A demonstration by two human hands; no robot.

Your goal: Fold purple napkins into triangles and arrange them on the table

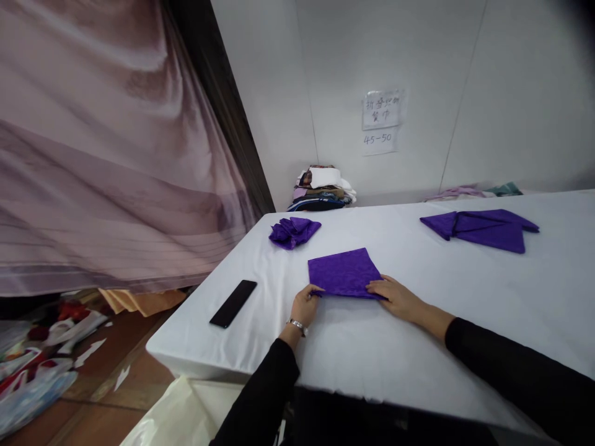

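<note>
note white covering on table [362, 356], lightly creased, running toward right. find folded purple cloth [344, 272] flat on it, near middle of scene. see near left corner pinched between thumb and fingers of left hand [304, 305], with silver wristband [297, 327] just below. see fingers of right hand [395, 297] laid over near right corner; cannot tell whether gripping or only pressing. note black sleeves [269, 393] on both arms.

also on surface: black phone [233, 303] at left, apart from left hand; crumpled purple cloth [295, 233] at far left; long folded purple cloth [483, 230] at far right.

beyond far edge: stacked fabrics [323, 189] toward left, pink and green cloths [474, 192] toward right, both before pale wall [264, 80]. read "45-50" on lower of two paper sheets [381, 121] there.

at left: draped pink curtain [102, 155], above brown tiled floor [134, 378] with plastic bags [37, 396]. near left, just beside table: pale plastic sheet [171, 415].
</note>
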